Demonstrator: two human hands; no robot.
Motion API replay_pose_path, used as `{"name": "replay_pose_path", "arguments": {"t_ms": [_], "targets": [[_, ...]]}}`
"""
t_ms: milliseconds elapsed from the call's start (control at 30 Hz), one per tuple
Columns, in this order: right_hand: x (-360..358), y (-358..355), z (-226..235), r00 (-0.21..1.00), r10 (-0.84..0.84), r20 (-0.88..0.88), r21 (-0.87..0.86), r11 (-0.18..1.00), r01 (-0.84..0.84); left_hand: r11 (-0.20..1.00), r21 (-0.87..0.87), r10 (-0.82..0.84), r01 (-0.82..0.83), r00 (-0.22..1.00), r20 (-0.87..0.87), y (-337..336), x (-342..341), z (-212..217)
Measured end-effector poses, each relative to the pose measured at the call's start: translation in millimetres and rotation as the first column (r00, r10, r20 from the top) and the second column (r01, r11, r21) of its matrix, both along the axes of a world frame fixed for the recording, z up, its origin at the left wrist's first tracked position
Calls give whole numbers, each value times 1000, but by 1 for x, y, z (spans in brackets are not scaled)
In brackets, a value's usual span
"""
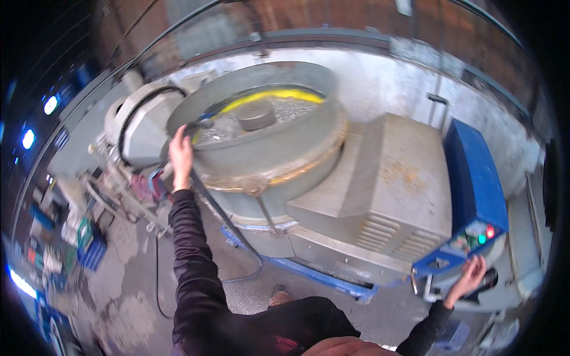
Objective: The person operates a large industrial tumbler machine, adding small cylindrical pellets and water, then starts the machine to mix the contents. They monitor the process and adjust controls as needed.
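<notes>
My left hand (181, 155) is at the left rim of a large round grey tub (267, 153), closed around the end of a dark hose (217, 206). A dark and blue tip, blurred, points from that hand into the tub. Inside lies a shiny silvery mass (228, 132), too blurred to tell apart, around a grey round hub (256, 114); a yellow band lines the far wall. Over at the right, my right hand (470, 276) hangs just below a blue control box (475, 178) with a green button (481, 239) and a red button (490, 231). Its fingers are apart and hold nothing.
A beige metal housing (380, 178) with vents joins the tub to the control box. Behind runs a whitish wall (386, 89). Left of the tub stands a pale machine (148, 121). A blue crate (93, 252) and clutter lie far left; hose crosses the floor.
</notes>
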State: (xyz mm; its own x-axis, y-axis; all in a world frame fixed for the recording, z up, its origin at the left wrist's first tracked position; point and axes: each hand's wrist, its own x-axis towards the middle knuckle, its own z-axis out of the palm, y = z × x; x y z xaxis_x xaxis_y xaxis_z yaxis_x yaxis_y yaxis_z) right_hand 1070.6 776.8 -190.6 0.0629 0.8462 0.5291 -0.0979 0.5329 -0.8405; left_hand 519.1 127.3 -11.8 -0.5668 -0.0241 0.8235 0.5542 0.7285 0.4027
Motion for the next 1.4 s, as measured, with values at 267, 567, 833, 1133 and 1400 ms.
{"name": "replay_pose_path", "arguments": {"t_ms": [267, 567, 833, 1133, 1400], "targets": [[-91, -52, 86, 982, 190, -6, 292, 939, -180, 998, 54, 34, -32, 999, -26, 13, 17, 4], [-262, -171, 150, 864, 503, 15, 488, 751, -445, 999, -13, 37, -37, 999, -16, 11, 19, 6], [-387, -245, 224, 774, 617, 144, 534, 610, -586, 997, -16, 78, -76, 982, 173, -21, -4, 15], [-512, -299, 271, 440, 539, 718, 94, 551, -829, 977, -211, 68, -24, 977, 203, -53, -24, 23], [-551, -304, 246, 165, 590, 791, -171, 471, -865, 996, -82, -14, 28, 986, 166, -49, -27, 23]]}}
